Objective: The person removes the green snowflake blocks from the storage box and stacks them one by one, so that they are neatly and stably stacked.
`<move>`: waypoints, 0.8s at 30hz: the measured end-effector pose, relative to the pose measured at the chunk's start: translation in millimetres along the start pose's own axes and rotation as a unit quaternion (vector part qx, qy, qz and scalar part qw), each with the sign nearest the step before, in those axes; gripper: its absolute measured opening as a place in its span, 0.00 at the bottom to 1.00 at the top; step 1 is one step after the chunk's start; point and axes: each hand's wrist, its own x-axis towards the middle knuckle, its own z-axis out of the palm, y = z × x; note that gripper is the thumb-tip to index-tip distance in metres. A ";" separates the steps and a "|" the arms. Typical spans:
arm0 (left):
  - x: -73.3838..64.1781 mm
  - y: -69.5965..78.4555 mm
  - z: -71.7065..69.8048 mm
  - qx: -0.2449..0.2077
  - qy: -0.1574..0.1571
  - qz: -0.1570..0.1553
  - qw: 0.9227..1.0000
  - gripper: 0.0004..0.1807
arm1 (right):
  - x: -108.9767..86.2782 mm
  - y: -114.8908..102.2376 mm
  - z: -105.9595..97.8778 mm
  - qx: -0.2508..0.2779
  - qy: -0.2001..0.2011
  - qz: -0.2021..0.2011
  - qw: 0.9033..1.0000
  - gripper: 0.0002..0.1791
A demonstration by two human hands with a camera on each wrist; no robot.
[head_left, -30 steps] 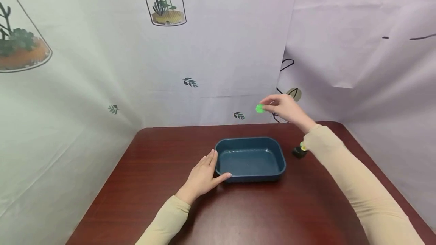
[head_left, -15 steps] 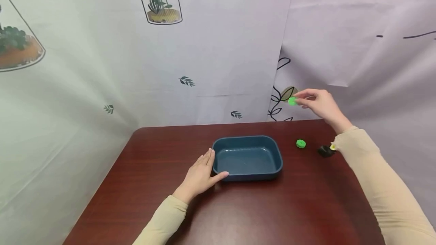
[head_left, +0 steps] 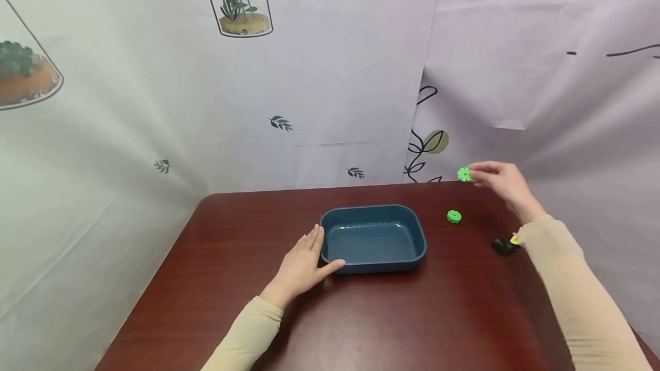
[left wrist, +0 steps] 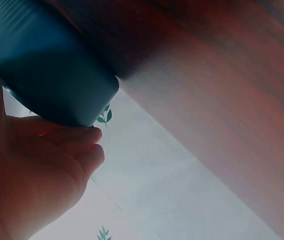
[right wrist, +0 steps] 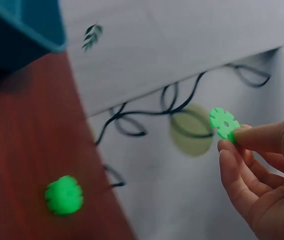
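Note:
Between its thumb and fingertips, my right hand (head_left: pixel 502 183) pinches a bright green snowflake disc (head_left: pixel 464 174) with a notched edge and a hole in the centre. The disc is held above the table's back edge, and the right wrist view shows the disc (right wrist: pixel 225 123) nearly face on. More green discs (head_left: pixel 454 217), seemingly piled together, lie on the table below that hand. My left hand (head_left: pixel 301 268) rests against the left end of a dark blue rectangular dish (head_left: pixel 373 269), fingers straight along its side and thumb at the front rim. Nothing shows inside the dish.
The dark red wooden table (head_left: pixel 361 325) ends at a rounded back edge against a white printed curtain (head_left: pixel 309 73). A small black object (head_left: pixel 504 246) sits by the right wrist; a yellow-and-white flower (head_left: pixel 515 239) shows at that cuff.
My right hand has moved right, then down, carrying the green disc. The discs on the table, hidden behind the arm at first, now show. The left hand stays on the dish.

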 end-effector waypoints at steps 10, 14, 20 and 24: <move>-2.0 0.2 1.0 -0.008 0.004 0.000 1.000 0.58 | -8.9 52.6 18.0 -0.004 -0.022 0.033 0.999 0.23; -2.4 -0.2 1.7 -0.005 0.004 0.000 1.000 0.59 | -10.8 68.6 25.3 -0.009 -0.027 0.040 0.999 0.23; -1.6 -0.1 1.1 -0.003 0.008 0.003 1.000 0.59 | -12.6 84.1 34.9 -0.030 -0.034 0.042 0.998 0.21; -1.2 0.4 0.8 -0.003 0.006 0.002 1.000 0.59 | -12.3 89.7 38.3 -0.045 -0.036 0.044 0.997 0.20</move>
